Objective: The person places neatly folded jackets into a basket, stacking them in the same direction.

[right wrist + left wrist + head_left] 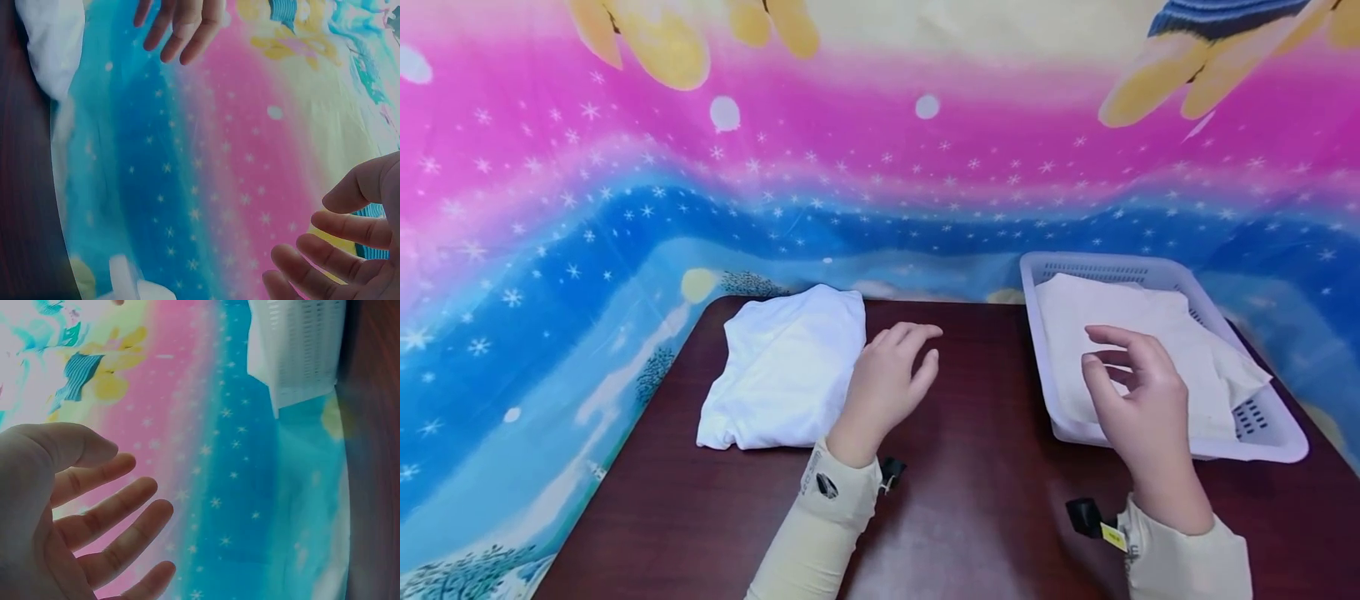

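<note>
A white folded cloth (786,371) lies flat on the left part of the dark table. The left hand (887,379) is beside its right edge, fingers loosely bent and holding nothing. In the left wrist view, the fingers (125,550) of this hand are spread apart. On the right stands a pale plastic basket (1273,437) with a cream folded cloth (1112,312) in it, one corner sticking out over the right side. The right hand (1150,408) hovers in front of that cloth, overlapping it in the head view. Its fingers (300,269) are relaxed and apart from the thumb, with nothing between them.
The dark reddish-brown table (955,500) stretches between the white cloth and the basket. Behind and beside it hangs a colourful printed backdrop (880,167) with snowflakes. Each wrist wears a small black camera (1084,517) at the sleeve.
</note>
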